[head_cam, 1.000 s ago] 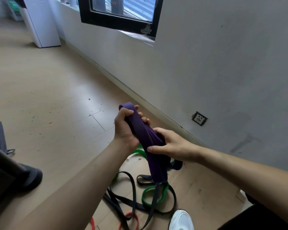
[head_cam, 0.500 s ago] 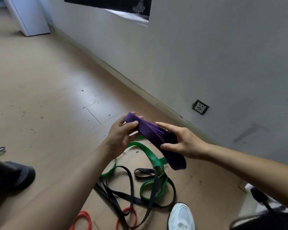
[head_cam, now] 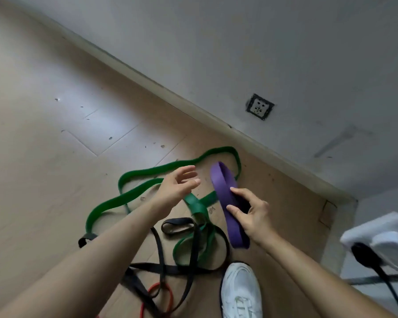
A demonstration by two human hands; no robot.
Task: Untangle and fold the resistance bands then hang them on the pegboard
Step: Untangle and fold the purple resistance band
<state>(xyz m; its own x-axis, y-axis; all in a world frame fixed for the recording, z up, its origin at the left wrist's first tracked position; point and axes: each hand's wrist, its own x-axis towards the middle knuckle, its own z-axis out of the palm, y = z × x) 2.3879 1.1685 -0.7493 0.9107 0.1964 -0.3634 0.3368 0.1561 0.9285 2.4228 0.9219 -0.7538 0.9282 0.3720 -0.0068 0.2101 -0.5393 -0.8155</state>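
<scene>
Purple band (head_cam: 223,187), folded flat into several layers, sits in the right hand (head_cam: 251,214) above the floor (head_cam: 55,134), in front of the body and near the wall (head_cam: 285,53). The grip of that hand is clamped on its lower half, forefinger across the face and thumb below, so the upper fold sticks up free and the lower end hangs past the wrist.

Half a second ago the left hand (head_cam: 177,187) pinched the upper end. Now it has let go: its grip is apart, fingers spread and relaxed, just beside the band but not touching it. The band, which lay slanted between both hands, now stands steeper in the one hand.

The green band (head_cam: 147,172), black band (head_cam: 159,246) and red band (head_cam: 159,286) lie crossed over one another on the floor under the forearms, next to a white shoe (head_cam: 240,292). The head has tipped down, so the dark window frame is gone from the top edge and more of the green loop shows. A wall socket (head_cam: 259,107) is set low in the wall; any marking on it is too small to read.
</scene>
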